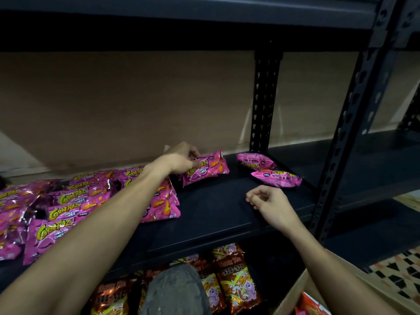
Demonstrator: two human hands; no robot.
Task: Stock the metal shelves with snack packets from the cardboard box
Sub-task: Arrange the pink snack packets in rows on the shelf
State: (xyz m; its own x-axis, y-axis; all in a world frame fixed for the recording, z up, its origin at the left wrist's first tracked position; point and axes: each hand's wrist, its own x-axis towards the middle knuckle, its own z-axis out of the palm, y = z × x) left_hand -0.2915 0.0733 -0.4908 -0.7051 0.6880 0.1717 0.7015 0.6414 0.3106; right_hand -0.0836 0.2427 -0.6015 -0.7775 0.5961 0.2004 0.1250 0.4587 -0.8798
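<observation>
Metal shelf (216, 214), dark, spanning the view, perforated post (264, 98) at its rear. Heaped over its left part, pile of pink snack packets (68, 201), overlapping. Cardboard box (289, 296) at lower right, partly hidden by the right forearm. Orange packets (236, 280) on the level below. Left hand (181, 160) far back on the shelf, pinching a pink packet (209, 170) just right of the pile. Right hand (268, 201) over bare shelf, fingers loosely curled, holding nothing. Beyond it, two loose pink packets (276, 177), side by side near the post.
</observation>
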